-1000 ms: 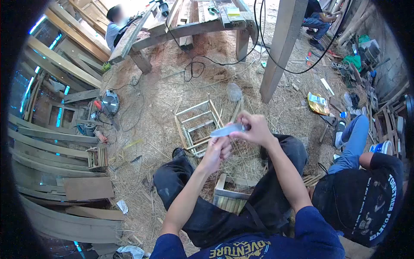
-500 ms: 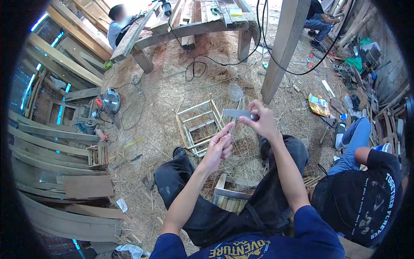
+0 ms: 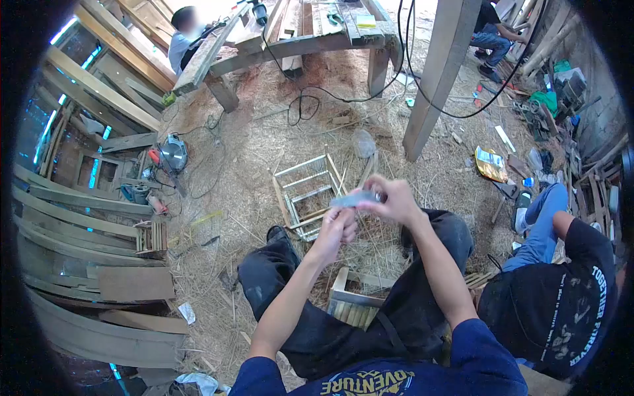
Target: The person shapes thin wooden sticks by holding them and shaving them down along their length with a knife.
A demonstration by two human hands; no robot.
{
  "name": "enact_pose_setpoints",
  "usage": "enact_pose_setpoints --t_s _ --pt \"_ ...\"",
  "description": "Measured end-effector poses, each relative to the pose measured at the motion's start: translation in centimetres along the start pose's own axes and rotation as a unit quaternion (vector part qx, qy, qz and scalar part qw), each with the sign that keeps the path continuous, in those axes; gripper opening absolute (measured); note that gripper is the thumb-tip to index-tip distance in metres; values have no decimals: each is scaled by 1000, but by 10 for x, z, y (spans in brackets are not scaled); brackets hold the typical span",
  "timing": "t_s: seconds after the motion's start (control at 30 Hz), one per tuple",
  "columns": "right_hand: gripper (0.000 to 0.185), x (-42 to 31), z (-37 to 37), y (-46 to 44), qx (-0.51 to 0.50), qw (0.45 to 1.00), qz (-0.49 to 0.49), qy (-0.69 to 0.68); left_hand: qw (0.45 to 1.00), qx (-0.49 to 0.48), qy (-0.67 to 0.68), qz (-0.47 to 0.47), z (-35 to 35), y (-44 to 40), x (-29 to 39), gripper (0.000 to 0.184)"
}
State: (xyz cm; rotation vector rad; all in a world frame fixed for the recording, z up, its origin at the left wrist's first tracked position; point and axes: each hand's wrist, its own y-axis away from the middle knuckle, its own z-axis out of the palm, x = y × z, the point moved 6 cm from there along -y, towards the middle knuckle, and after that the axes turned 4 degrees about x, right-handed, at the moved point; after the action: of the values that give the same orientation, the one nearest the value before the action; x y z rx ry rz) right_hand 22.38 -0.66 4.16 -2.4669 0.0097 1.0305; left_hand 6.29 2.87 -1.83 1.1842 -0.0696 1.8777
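Note:
My right hand (image 3: 395, 201) is closed around the dark handle of a knife with a flat, wide, greyish blade (image 3: 350, 198). The blade points left and lies across the fingertips of my left hand (image 3: 335, 231). That hand is closed, its fingers curled and thumb pressed in; whatever thin piece it pinches is hidden behind the blade and fingers. Beyond both hands, an open frame of thin sticks (image 3: 306, 180) stands on the straw-covered floor. Between my legs sits a small crate-like piece with a row of bamboo slats (image 3: 353, 313).
A person in a black shirt (image 3: 548, 317) sits close on my right. A wooden post (image 3: 441, 79) rises ahead, near a workbench (image 3: 297, 46) with a trailing cable. A circular saw (image 3: 173, 155) lies at left beside stacked planks (image 3: 86, 204). A yellow packet (image 3: 490, 164) lies at right.
The knife has moved down and left, from above my left fingertips onto them. My left index finger, stretched out before, is now curled in. The view has shifted slightly.

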Motion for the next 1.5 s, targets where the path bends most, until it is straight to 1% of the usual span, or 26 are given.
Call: enact_pose_setpoints --t_s 0.1,0.13,0.23,0.27,0.37,0.4,0.5,0.53,0.63,0.67,0.77,0.8,0.9,0.93,1.03,1.07,1.17,1.2,1.3,1.33,1.43,1.47,1.5 --pt "51 27 -12 -13 82 991 109 -10 999 -26 9 16 13 8 19 35" --pt "49 19 -15 -13 82 992 94 28 1000 -23 -6 18 14 11 21 32" --pt "39 -12 -2 1 9 995 -68 75 1000 -11 -15 -6 -1 6 6 41" --pt "39 -11 -1 4 21 996 -56 59 1000 -22 -14 -2 -4 4 1 42" --pt "45 15 -9 -6 58 997 32 45 1000 2 19 18 13 12 19 26" --pt "49 12 -14 -10 108 993 22 38 1000 -15 3 14 16 13 23 13" --pt "51 -14 -10 -2 59 987 -79 125 1000 -28 11 2 6 12 13 11" --pt "50 -17 -5 2 56 986 -107 116 999 -42 1 0 6 12 9 10" --pt "51 1 -12 -3 56 991 -53 109 998 -22 56 -20 14 13 11 9" --pt "52 6 -15 -6 75 993 -16 89 997 -24 63 -22 17 13 16 9" --pt "51 -9 -13 -3 114 979 -121 114 996 -52 66 -16 11 14 10 9" --pt "51 -25 -12 -1 86 974 -154 143 997 -63 44 -29 10 15 9 9" --pt "51 -2 -17 -2 84 983 -86 139 996 -35 68 -35 11 14 8 9" --pt "51 6 -21 -6 98 984 -53 141 996 -35 73 -30 17 18 15 8" --pt "52 -11 -15 -4 109 980 -112 123 995 -62 72 -13 10 14 13 8" --pt "53 -22 -10 -1 84 977 -148 131 995 -77 58 -3 1 10 4 8" --pt "52 -10 -12 0 82 979 -124 142 998 -39 42 -2 2 9 3 9" --pt "52 0 -18 -5 105 982 -84 136 999 -32 42 -4 11 12 13 10" --pt "53 0 -24 -8 124 980 -73 135 999 -40 15 3 15 17 16 10" --pt "51 -10 -17 -4 106 979 -113 130 999 -49 22 4 8 13 10 17" --pt "51 -13 -6 5 68 981 -130 124 999 -32 -7 7 8 14 5 26" --pt "51 -6 -11 0 80 980 -114 144 1000 -30 1 -6 3 8 1 34" --pt "51 3 -17 -4 99 981 -82 148 999 -35 -13 -5 6 10 2 33"
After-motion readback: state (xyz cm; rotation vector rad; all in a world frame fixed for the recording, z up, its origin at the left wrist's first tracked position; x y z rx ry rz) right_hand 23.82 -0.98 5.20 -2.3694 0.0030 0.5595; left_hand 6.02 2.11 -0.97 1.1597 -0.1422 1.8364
